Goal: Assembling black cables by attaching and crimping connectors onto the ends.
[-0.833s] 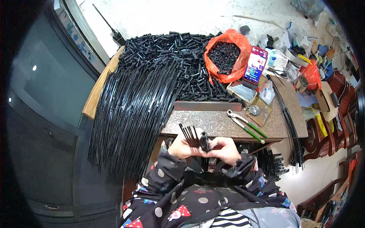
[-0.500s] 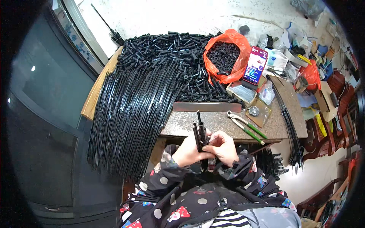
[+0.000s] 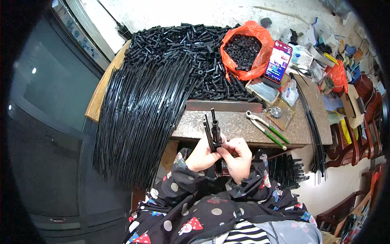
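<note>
Just in front of the table edge, my left hand [image 3: 201, 157] is closed around several thin black rods and an upright black tubular sleeve [image 3: 215, 129]. The sleeve's ringed open end points up, and a thin rod tip stands above it. My right hand [image 3: 237, 158] pinches at the lower end of the sleeve, its thumb and fingers pressed together. What lies between those fingertips is too small to make out. Below my hands, the dark lower ends of the rods hang down against my patterned sleeves.
Long black rods [image 3: 138, 118] overhang the table's left side. Behind them lies a heap of black tubular parts [image 3: 170, 44], with a metal strip [image 3: 223, 106] along its front. An orange bag [image 3: 265, 40] holds small black rings. Green-handled pincers [image 3: 266, 130] and a phone [image 3: 278, 61] are at right.
The table and its contents appear slightly higher and shifted right in view. My right hand has turned more upright, with its thumb now against the sleeve's base; the left keeps its hold.
</note>
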Demonstrator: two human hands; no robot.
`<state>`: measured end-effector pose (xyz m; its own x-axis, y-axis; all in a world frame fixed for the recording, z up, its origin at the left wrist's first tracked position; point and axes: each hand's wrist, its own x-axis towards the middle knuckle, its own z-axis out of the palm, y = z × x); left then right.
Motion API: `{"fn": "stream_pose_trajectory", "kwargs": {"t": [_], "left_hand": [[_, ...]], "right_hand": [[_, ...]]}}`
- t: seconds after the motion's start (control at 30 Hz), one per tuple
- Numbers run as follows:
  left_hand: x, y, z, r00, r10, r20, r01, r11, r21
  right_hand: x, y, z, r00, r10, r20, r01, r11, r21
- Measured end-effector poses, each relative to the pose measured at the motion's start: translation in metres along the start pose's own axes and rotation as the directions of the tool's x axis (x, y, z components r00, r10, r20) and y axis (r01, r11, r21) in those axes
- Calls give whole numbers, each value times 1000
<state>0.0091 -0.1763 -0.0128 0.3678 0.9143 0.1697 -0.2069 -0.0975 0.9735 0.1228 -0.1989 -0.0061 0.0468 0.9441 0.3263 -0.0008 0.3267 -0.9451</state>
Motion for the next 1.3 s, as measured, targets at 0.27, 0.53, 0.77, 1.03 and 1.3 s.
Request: {"fn": "stream_pose_trajectory", "kwargs": {"t": [0.27, 0.53, 0.77, 1.03, 1.3], "left_hand": [[22, 13, 16, 999, 40, 7, -40, 998, -45], [42, 13, 22, 991, -79, -110, 72, 995, -68], [67, 4, 28, 992, -116, 38, 119, 988, -96], [71, -9, 32, 973, -211, -99, 186, 959, -215], [80, -9, 37, 972, -210, -107, 182, 958, -223]], "right_hand": [[25, -7, -20, 939, 314, 137, -332, 934, 131], [90, -12, -75, 831, 162, 532, -71, 980, -188], [192, 36, -186, 944, -130, -305, -164, 617, -770], [221, 50, -182, 824, 256, -505, -560, 231, -796], [208, 33, -215, 812, 370, -452, -493, 848, -192]]}}
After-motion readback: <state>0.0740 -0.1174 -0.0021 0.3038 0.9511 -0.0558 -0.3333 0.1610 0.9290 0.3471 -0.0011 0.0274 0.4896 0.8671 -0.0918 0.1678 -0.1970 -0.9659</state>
